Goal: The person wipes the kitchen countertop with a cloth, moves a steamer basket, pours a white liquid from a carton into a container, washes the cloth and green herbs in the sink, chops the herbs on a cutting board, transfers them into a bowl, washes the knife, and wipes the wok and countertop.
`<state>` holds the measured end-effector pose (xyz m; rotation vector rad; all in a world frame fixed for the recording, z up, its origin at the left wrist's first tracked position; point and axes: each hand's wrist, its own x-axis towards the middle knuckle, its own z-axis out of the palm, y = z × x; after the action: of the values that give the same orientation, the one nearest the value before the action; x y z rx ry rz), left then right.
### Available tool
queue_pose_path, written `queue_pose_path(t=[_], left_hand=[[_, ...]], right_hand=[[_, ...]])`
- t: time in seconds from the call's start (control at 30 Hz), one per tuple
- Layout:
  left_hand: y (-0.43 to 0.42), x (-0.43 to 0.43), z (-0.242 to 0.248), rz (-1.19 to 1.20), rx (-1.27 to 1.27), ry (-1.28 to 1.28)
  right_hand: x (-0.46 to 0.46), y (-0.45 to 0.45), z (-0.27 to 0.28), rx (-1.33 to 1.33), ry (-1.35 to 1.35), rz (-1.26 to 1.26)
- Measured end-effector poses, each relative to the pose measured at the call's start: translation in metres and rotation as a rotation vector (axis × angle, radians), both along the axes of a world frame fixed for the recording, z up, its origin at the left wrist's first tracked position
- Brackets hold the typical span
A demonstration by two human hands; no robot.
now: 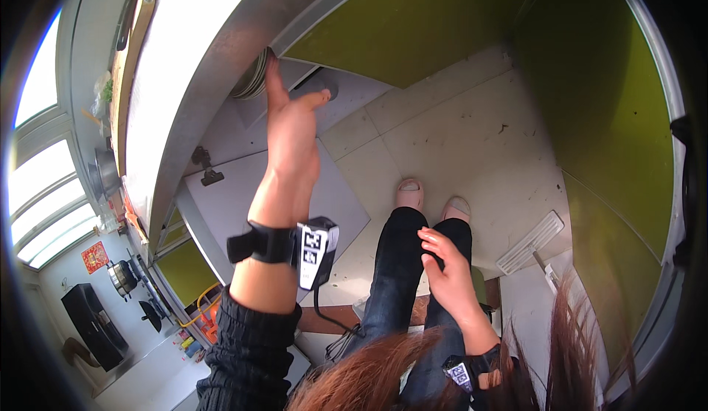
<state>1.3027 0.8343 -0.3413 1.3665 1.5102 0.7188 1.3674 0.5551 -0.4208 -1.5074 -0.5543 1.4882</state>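
My left hand [296, 129] reaches under the countertop into a low cabinet. Its fingers lie along the edge of a stack of pale dishes [251, 83], and the thumb stands apart from them. Whether the fingertips touch the stack I cannot tell. A grey round object [330, 89] shows beside the thumb, mostly hidden. Over my right thigh hovers my right hand [451, 278], with nothing in it and its fingers loosely bent. Both wrists carry black straps with small marked devices.
A white cabinet door [260, 189] with a metal hinge [210, 174] stands open below my left arm. Green cabinet fronts [387, 18] rise ahead and to the right. A white slatted tool [531, 242] rests on the tiled floor [470, 134]. The countertop edge [221, 51] overhangs the cabinet.
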Motion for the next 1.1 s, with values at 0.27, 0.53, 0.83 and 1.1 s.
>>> queue_pose_path(t=[0.27, 0.53, 0.83, 1.1], left_hand=[[-0.087, 0.002, -0.014, 0.04, 0.015, -0.113], [-0.157, 0.043, -0.016, -0.79, 0.386, 0.262], [0.125, 0.024, -0.07, -0.242, 0.843, 0.738], [0.161, 0.05, -0.087, -0.362, 1.159, 0.894]], right_hand=[[0.061, 0.04, 0.062, 0.114, -0.228, -0.265], [0.069, 0.022, 0.094, -0.01, -0.373, -0.777], [0.126, -0.006, 0.096, -0.031, -0.775, -0.545], [0.13, -0.004, 0.091, 0.049, -0.766, -0.717]])
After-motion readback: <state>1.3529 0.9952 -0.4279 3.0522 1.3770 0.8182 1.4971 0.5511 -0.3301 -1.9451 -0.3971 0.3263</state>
